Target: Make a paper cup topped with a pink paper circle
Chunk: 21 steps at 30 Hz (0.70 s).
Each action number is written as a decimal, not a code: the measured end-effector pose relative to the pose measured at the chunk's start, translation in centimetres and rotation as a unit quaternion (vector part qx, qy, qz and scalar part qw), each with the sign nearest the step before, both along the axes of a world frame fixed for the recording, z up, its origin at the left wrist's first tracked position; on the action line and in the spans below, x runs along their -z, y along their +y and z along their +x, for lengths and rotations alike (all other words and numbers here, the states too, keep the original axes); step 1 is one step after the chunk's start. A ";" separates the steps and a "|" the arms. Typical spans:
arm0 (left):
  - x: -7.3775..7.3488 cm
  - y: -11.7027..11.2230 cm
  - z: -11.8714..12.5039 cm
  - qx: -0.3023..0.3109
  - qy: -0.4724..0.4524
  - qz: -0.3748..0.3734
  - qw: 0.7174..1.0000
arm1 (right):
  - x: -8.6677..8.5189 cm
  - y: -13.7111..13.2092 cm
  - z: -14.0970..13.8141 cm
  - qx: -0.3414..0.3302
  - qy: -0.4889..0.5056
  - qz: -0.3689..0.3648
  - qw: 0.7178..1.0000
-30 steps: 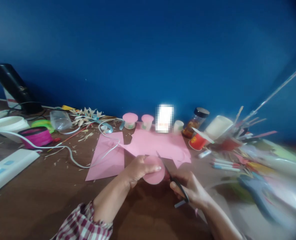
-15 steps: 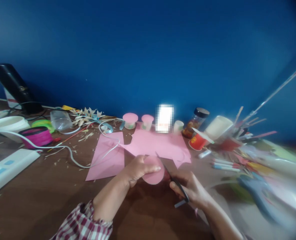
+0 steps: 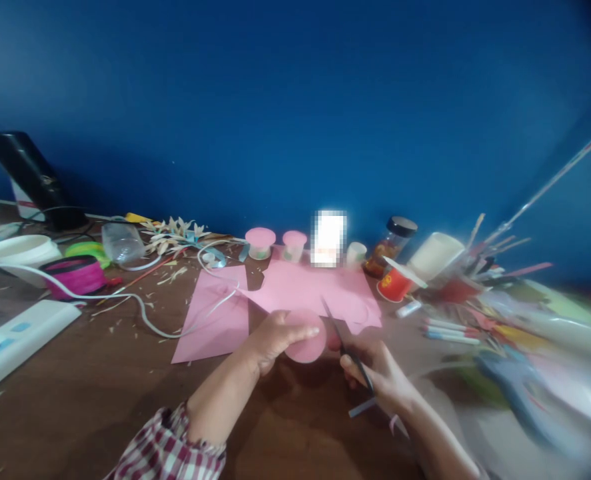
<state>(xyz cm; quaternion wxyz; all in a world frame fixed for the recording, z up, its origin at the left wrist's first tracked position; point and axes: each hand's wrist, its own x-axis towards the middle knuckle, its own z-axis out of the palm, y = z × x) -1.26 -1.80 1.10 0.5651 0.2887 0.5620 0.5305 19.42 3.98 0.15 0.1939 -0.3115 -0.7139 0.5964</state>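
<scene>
Between thumb and fingers, my left hand grips a round pink paper disc, its thumb flat across the face. My right hand is closed around dark-handled scissors, the blades pointing up and away, just right of the disc and apart from it. Behind the disc lies a large cut sheet of pink paper with ragged edges. Left of it is a second pink sheet, crossed by a white cable. Two small cups with pink round tops, one a wide cup and one a narrower cup, stand behind the paper.
A white power strip and magenta ribbon roll lie on the left. At the back are a bright blurred-out screen, a small white cup and a dark-lidded jar. Markers and blurred clutter fill the right.
The scissors have moved slightly right, away from the disc's edge. The disc has shifted slightly and shows a rounder outline in my left hand.
</scene>
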 end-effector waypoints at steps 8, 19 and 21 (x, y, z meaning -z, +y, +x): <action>1.1 0.9 -0.1 -0.088 0.006 0.034 0.996 | 0.6 0.3 -0.2 0.066 0.044 0.044 0.996; 2.4 1.7 -0.6 -0.139 -0.086 0.054 0.985 | 0.6 0.2 0.0 0.103 -0.080 0.267 0.955; 2.4 1.9 -0.8 -0.157 -0.086 0.057 0.982 | 0.9 0.7 0.2 0.148 -0.147 0.343 0.916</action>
